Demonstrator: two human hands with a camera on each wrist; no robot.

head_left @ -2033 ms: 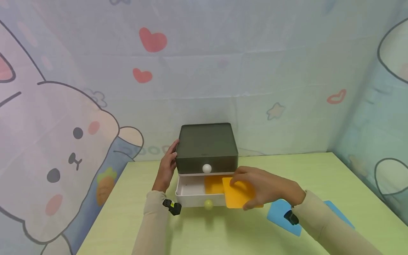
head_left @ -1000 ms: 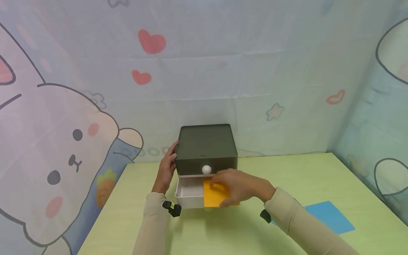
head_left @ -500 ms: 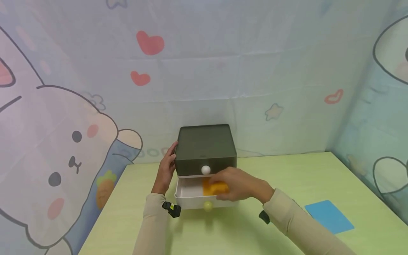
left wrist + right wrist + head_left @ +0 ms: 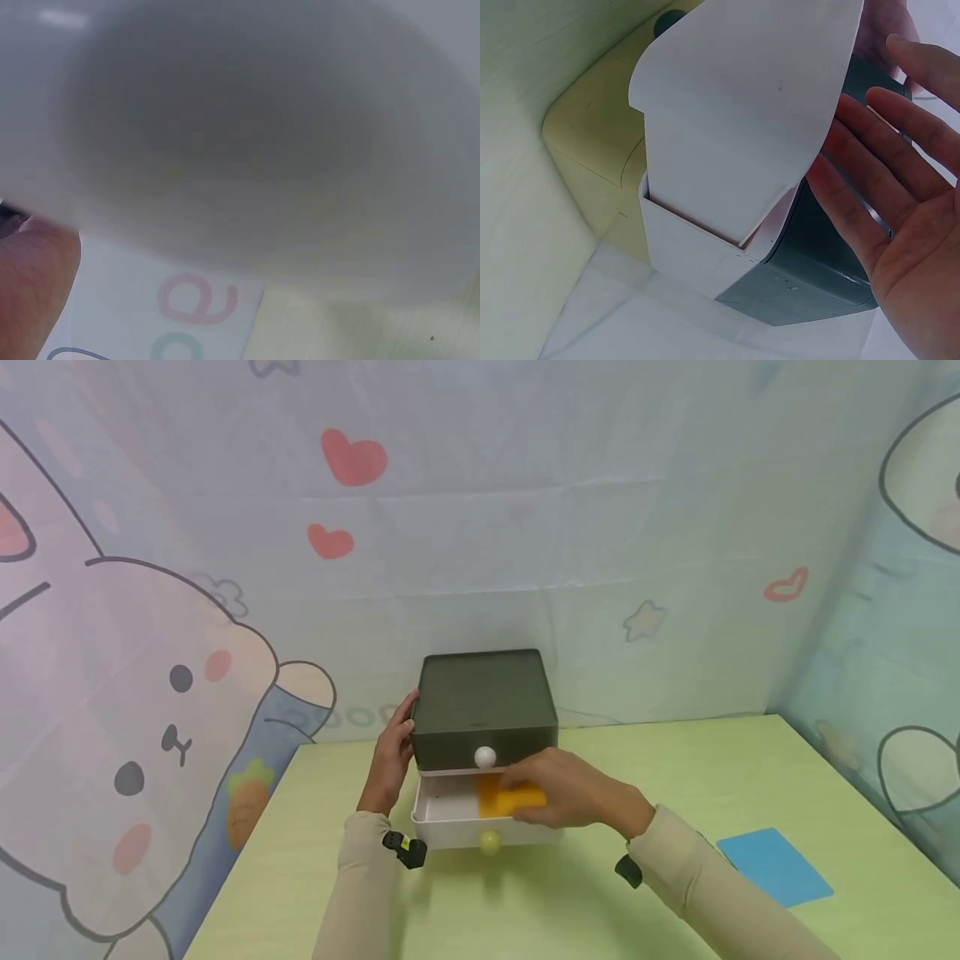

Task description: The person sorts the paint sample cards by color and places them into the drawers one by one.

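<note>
A small two-tone cabinet [image 4: 483, 693] has a dark green upper part with a white knob [image 4: 485, 757]. Beneath, a white drawer [image 4: 450, 833] with a yellow-green knob [image 4: 490, 842] is pulled out. My left hand [image 4: 387, 760] rests against the cabinet's left side; only part of the hand [image 4: 34, 292] shows in the left wrist view. At the drawer's right half, my right hand [image 4: 566, 789] holds an orange card [image 4: 523, 798] between thumb and fingers, low inside the drawer. More orange [image 4: 487, 797] lies beneath it. In the right wrist view, white plastic hides the fingertips.
Blue sheet [image 4: 776, 867] lies flat on the light green table [image 4: 262, 877], to the right beside my right sleeve [image 4: 697, 877]. A printed cloth backdrop [image 4: 465, 527] stands directly behind the cabinet and along the right side.
My right hand has carried the orange card left from in front of the drawer's right corner, then lowered it into the drawer. My left hand keeps its place on the cabinet.
</note>
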